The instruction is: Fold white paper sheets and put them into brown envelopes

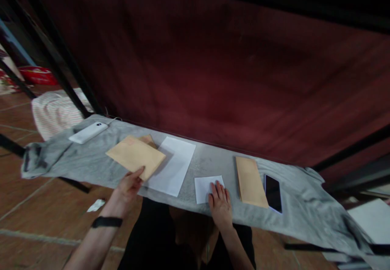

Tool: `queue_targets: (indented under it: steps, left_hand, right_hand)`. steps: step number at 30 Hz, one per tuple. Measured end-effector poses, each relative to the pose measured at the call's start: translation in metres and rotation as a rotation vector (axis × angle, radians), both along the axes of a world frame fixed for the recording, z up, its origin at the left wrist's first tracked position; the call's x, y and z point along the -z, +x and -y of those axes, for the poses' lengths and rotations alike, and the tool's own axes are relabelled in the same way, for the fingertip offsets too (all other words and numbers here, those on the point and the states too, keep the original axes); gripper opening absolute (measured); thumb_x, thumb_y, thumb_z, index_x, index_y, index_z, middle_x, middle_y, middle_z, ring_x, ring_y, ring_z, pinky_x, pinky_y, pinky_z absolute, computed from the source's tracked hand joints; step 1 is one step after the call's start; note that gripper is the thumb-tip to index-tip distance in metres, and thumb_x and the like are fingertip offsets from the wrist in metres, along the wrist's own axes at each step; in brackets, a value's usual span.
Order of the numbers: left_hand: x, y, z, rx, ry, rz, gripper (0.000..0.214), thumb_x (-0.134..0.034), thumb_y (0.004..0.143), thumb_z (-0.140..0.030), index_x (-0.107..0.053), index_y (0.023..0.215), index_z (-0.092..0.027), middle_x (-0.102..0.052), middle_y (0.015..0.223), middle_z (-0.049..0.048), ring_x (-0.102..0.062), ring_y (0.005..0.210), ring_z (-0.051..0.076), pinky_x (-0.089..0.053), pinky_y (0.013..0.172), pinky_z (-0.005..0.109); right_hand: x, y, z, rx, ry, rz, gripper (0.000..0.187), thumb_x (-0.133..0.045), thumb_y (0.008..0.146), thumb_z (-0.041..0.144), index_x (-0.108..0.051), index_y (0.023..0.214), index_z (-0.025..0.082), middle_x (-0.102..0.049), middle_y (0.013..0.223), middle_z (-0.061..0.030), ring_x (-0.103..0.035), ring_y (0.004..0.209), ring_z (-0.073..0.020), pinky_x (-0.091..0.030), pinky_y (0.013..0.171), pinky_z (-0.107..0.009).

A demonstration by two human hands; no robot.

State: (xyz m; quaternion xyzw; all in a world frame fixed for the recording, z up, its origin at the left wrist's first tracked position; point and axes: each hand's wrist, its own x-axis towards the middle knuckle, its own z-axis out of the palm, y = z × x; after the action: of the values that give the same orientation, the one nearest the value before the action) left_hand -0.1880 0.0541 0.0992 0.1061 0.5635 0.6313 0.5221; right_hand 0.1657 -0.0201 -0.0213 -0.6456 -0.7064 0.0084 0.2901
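My left hand (129,186) grips the near corner of a tan envelope (134,156), thumb on top, lifting it slightly over a white sheet of paper (175,164). A second tan envelope peeks out behind it. My right hand (219,203) lies flat with fingers stretched on a small folded white paper (204,186). Another tan envelope (250,180) lies to the right of that hand, beside a black phone (273,193). All rest on a grey cloth (213,162) spread over a narrow surface.
A white device (88,132) lies at the cloth's far left. A dark red curtain (228,67) hangs behind. Black metal bars (65,71) frame the left. A striped cloth (51,111), a red basin (38,75) and a paper scrap (96,205) sit on the tiled floor.
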Motion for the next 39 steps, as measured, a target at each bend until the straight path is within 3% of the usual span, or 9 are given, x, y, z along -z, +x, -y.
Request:
queue_targets:
  steps: [5, 8, 13, 20, 25, 29, 32, 35, 39]
  left_hand:
    - [0.013, 0.11, 0.042, 0.063, 0.096, 0.284, 0.027, -0.072, 0.072, 0.005, -0.069, 0.091, -0.014, -0.078, 0.084, 0.0021, -0.073, 0.067, 0.014, -0.058, 0.057, 0.019]
    - [0.019, 0.149, 0.061, 0.124, 0.053, 0.362, 0.025, -0.073, 0.072, 0.004, -0.069, 0.088, -0.014, -0.078, 0.084, 0.0025, -0.074, 0.069, 0.014, -0.06, 0.063, 0.021]
    - [0.026, 0.158, 0.073, 0.237, 0.025, 0.439, 0.024, -0.074, 0.073, 0.002, -0.07, 0.092, -0.013, -0.079, 0.089, 0.0059, -0.075, 0.072, 0.016, -0.061, 0.069, 0.025]
    - [0.032, 0.161, 0.086, 0.366, 0.054, 0.379, 0.035, -0.089, 0.062, -0.015, -0.07, 0.092, -0.015, -0.078, 0.092, 0.0068, -0.074, 0.078, 0.018, -0.058, 0.072, 0.026]
    - [0.034, 0.159, 0.11, 0.699, -0.052, -0.031, 0.034, -0.085, 0.07, -0.043, -0.067, 0.08, -0.016, -0.074, 0.075, 0.0059, -0.069, 0.066, 0.017, -0.054, 0.064, 0.027]
    - [0.022, 0.141, 0.114, 0.826, 0.384, -0.798, 0.03, -0.077, 0.077, -0.041, -0.071, 0.099, -0.021, -0.074, 0.108, 0.0107, -0.068, 0.105, 0.028, -0.053, 0.094, 0.044]
    - [0.006, 0.126, 0.094, 0.835, 0.745, -1.331, 0.085, -0.085, 0.069, -0.034, -0.049, 0.145, -0.026, -0.031, 0.162, 0.0167, -0.027, 0.149, 0.04, -0.024, 0.118, 0.063]
    - [-0.002, 0.119, 0.07, 0.941, 0.898, -1.575, 0.113, -0.087, 0.065, -0.038, -0.024, 0.158, -0.024, -0.013, 0.167, 0.0216, -0.013, 0.153, 0.043, -0.012, 0.119, 0.068]
    - [0.0, 0.12, 0.055, 1.016, 0.97, -1.655, 0.116, -0.084, 0.064, -0.041, -0.02, 0.159, -0.026, -0.024, 0.163, 0.0201, -0.017, 0.151, 0.043, -0.008, 0.119, 0.068]
  right_hand:
    - [-0.037, -0.037, -0.001, -0.003, -0.229, -0.793, 0.06, -0.048, 0.095, 0.059, -0.058, 0.138, 0.019, -0.056, 0.145, -0.014, -0.052, 0.134, -0.0287, -0.042, 0.112, -0.048]
    - [-0.064, -0.065, 0.0, -0.11, -0.376, -1.257, 0.052, -0.059, 0.087, 0.059, -0.066, 0.125, 0.022, -0.069, 0.127, -0.0099, -0.066, 0.112, -0.0264, -0.056, 0.093, -0.039]
    - [-0.084, -0.073, 0.009, -0.158, -0.449, -1.548, 0.035, -0.072, 0.077, 0.046, -0.072, 0.102, 0.022, -0.075, 0.093, -0.0016, -0.07, 0.079, -0.0203, -0.058, 0.071, -0.032]
    - [-0.079, -0.064, 0.011, -0.133, -0.442, -1.582, 0.031, -0.073, 0.077, 0.045, -0.072, 0.099, 0.024, -0.075, 0.089, 0.0003, -0.067, 0.077, -0.0188, -0.055, 0.07, -0.03]
    - [-0.084, -0.044, 0.005, -0.166, -0.256, -1.269, 0.025, -0.066, 0.082, 0.043, -0.073, 0.093, 0.022, -0.073, 0.084, 0.0001, -0.065, 0.084, -0.0187, -0.052, 0.084, -0.031]
    - [-0.096, -0.022, 0.014, -0.2, -0.235, -1.105, 0.025, -0.059, 0.088, 0.041, -0.072, 0.099, 0.023, -0.072, 0.089, -0.0005, -0.065, 0.088, -0.0188, -0.051, 0.086, -0.03]
    - [-0.106, -0.013, 0.026, -0.261, -0.286, -1.059, 0.024, -0.06, 0.087, 0.041, -0.074, 0.097, 0.025, -0.072, 0.088, -0.0006, -0.065, 0.088, -0.0202, -0.051, 0.086, -0.031]
    - [-0.116, -0.011, 0.035, -0.301, -0.332, -1.078, 0.027, -0.062, 0.086, 0.047, -0.074, 0.096, 0.025, -0.073, 0.089, -0.0012, -0.066, 0.09, -0.0221, -0.053, 0.085, -0.033]
    - [-0.123, -0.01, 0.04, -0.258, -0.334, -1.106, 0.031, -0.063, 0.083, 0.052, -0.074, 0.095, 0.025, -0.073, 0.09, -0.0019, -0.066, 0.092, -0.0243, -0.053, 0.087, -0.036]
